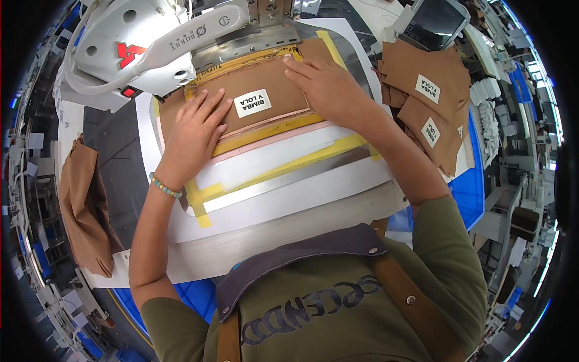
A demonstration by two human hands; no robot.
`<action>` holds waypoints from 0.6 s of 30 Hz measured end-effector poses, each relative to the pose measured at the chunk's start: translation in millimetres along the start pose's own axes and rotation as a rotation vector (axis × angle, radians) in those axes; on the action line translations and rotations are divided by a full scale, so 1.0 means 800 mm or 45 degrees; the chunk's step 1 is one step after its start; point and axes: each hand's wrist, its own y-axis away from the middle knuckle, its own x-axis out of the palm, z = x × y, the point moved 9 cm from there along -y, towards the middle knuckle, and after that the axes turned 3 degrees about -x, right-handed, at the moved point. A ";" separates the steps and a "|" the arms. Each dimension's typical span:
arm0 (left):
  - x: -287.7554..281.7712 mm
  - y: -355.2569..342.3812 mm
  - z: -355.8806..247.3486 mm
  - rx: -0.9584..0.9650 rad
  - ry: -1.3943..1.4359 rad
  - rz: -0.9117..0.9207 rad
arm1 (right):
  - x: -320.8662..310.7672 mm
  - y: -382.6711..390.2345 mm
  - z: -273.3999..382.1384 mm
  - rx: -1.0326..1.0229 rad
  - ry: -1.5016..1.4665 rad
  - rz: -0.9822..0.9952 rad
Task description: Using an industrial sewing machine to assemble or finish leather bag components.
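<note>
My left hand lies with fingers stretched on a brown fabric piece, left of its white printed label. The piece sits in a yellow-edged rectangular template on a taped white board. Fingertips of my right hand rest at the piece's upper right, touching it near the template's edge, fingers extended. Just beyond both hands is a white sewing machine head with a long handle and a metal plate along the template's far side.
Labelled brown pieces are piled at the right, below a small screen. Folded brown fabric lies on the left. A blue bin is at the right edge, another under the table. Work tables line both rims of the view.
</note>
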 end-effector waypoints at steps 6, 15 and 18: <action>-0.001 -0.002 -0.004 0.005 -0.004 0.005 | 0.006 -0.007 -0.004 0.016 0.064 0.061; -0.005 -0.002 -0.002 0.011 -0.005 -0.020 | 0.010 -0.027 0.009 -0.015 0.239 0.254; -0.007 -0.002 -0.003 0.010 -0.033 -0.046 | -0.001 -0.028 0.019 -0.133 0.239 -0.053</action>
